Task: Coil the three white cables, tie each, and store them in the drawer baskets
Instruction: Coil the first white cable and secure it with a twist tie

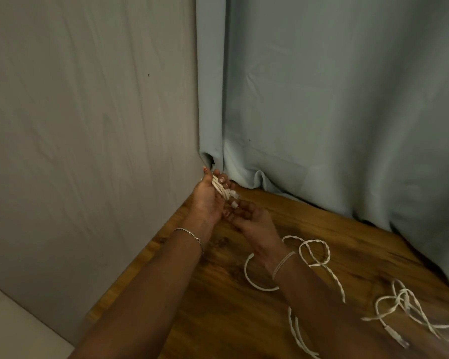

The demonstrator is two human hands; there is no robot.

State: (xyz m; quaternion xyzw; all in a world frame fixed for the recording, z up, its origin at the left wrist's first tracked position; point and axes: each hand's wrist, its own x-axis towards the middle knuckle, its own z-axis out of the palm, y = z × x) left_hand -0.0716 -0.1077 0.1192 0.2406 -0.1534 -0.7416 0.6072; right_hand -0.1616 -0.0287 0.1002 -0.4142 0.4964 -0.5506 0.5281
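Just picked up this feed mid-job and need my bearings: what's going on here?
A person is coiling one white cable. The left hand grips the coiled loops up by the corner where the wall meets the curtain. The right hand sits just below with curled fingers; what it holds is unclear. More loose cable lies untied on the wooden table. No drawer baskets are in view.

Wall (88, 125) and curtain (322, 99) close the corner; loose cables (406, 296), perhaps tangled, litter the wooden surface (218, 320) right.
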